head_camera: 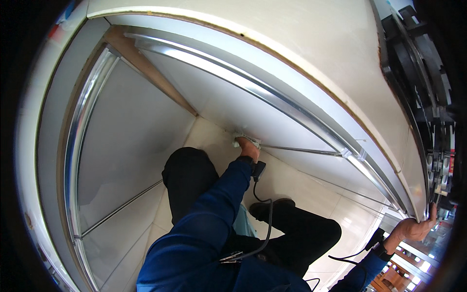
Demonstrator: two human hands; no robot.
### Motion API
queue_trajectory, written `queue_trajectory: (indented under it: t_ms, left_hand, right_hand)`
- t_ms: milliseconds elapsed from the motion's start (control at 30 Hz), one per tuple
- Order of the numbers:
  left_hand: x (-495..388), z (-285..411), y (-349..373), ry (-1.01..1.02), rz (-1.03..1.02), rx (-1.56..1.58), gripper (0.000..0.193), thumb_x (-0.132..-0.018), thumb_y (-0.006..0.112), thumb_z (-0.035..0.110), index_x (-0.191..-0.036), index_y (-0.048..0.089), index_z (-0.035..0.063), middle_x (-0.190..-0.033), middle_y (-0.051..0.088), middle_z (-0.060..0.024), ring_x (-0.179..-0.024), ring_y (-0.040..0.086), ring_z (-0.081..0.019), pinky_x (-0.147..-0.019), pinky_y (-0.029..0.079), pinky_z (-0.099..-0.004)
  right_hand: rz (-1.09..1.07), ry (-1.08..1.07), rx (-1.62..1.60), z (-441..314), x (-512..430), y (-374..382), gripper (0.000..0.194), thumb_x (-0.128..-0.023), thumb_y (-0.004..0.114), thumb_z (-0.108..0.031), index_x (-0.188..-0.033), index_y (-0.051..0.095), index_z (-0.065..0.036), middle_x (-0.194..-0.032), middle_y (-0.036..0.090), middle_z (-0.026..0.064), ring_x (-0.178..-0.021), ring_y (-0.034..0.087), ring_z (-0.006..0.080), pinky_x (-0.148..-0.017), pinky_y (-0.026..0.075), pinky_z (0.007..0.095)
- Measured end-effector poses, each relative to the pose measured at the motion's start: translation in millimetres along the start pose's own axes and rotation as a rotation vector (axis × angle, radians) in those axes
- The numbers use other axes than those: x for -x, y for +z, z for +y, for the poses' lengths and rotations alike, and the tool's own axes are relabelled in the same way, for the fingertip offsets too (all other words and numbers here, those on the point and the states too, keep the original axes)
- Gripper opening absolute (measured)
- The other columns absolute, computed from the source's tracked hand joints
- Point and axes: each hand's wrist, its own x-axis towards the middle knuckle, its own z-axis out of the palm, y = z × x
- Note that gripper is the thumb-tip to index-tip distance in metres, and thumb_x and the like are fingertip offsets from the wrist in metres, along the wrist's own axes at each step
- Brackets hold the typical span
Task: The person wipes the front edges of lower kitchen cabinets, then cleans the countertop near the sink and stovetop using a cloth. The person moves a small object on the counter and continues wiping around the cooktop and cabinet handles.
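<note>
My left hand [249, 149] reaches down to the foot of a white cabinet door panel [233, 95]. It presses a pale crumpled cloth [236, 141] against the panel's lower edge, close to the floor; the fingers are partly hidden. At the far right, my right hand [414, 229] holds the edge of the cream countertop [310, 40], with a finger pointing up beside the rim. Each wrist wears a dark band with a small black device and a cable.
Shiny metal rails [219, 73] run along the cabinet tops. Another white panel [127, 124] stands at left, beyond a brown corner post [157, 73]. Beige floor tiles [335, 208] lie around my bent legs. A black stove [412, 73] sits on the counter. Pale teal material [244, 222] shows between my legs.
</note>
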Motion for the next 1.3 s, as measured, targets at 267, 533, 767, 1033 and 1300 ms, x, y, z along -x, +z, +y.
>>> queue_trajectory:
  t_ms: [267,533,767,1033,1300]
  left_hand:
    - [-0.1,14.1,5.7,-0.021,0.052,0.031,0.072,-0.109,0.028,0.061,-0.166,0.029,0.0169,-0.174,0.024,-0.0021,-0.154,0.029,-0.026,-0.128,0.018,-0.0403]
    - [-2.6,59.6,23.3,0.127,-0.121,0.095,0.069,-0.11,0.028,0.06,-0.165,0.03,0.0191,-0.169,0.03,-0.0103,-0.15,0.036,-0.0323,-0.124,0.032,-0.052]
    - [-10.5,103.4,33.0,0.163,-0.079,0.107,0.072,-0.103,0.039,0.067,-0.155,0.048,0.0172,-0.161,0.044,-0.0049,-0.139,0.044,-0.0306,-0.117,0.036,-0.0487]
    - [-2.7,137.5,59.2,0.434,-0.164,0.073,0.073,-0.106,0.039,0.062,-0.159,0.041,0.0116,-0.164,0.039,-0.006,-0.143,0.04,-0.028,-0.121,0.031,-0.0412]
    - [37.3,182.4,133.0,0.768,0.085,-0.043,0.053,-0.113,0.035,0.035,-0.148,0.045,-0.003,-0.15,0.047,-0.0146,-0.126,0.05,-0.0296,-0.113,0.038,-0.0361]
  right_hand:
    - [-0.031,0.076,0.097,-7.2,-1.5,-2.5,0.058,-0.113,0.028,-0.03,-0.119,0.072,0.007,-0.115,0.075,0.0196,-0.104,0.072,0.0321,-0.097,0.056,0.0402]
    - [-0.054,0.031,0.052,-9.4,-4.5,-5.1,0.052,-0.112,0.034,-0.029,-0.119,0.071,0.006,-0.119,0.075,0.0164,-0.106,0.072,0.0322,-0.096,0.056,0.0389]
    - [-0.053,-0.003,0.151,2.7,-0.4,-3.6,0.055,-0.112,0.031,-0.029,-0.12,0.071,0.007,-0.119,0.075,0.0167,-0.108,0.071,0.0324,-0.097,0.056,0.0392]
    - [-0.025,0.105,0.004,0.7,2.1,3.9,0.059,-0.11,0.026,-0.031,-0.12,0.073,0.005,-0.116,0.075,0.0177,-0.105,0.07,0.0316,-0.095,0.054,0.0389]
    - [0.072,0.104,-0.066,-28.0,12.9,14.6,0.052,-0.11,0.033,-0.027,-0.114,0.075,0.004,-0.112,0.076,0.0179,-0.1,0.07,0.0328,-0.091,0.055,0.0402]
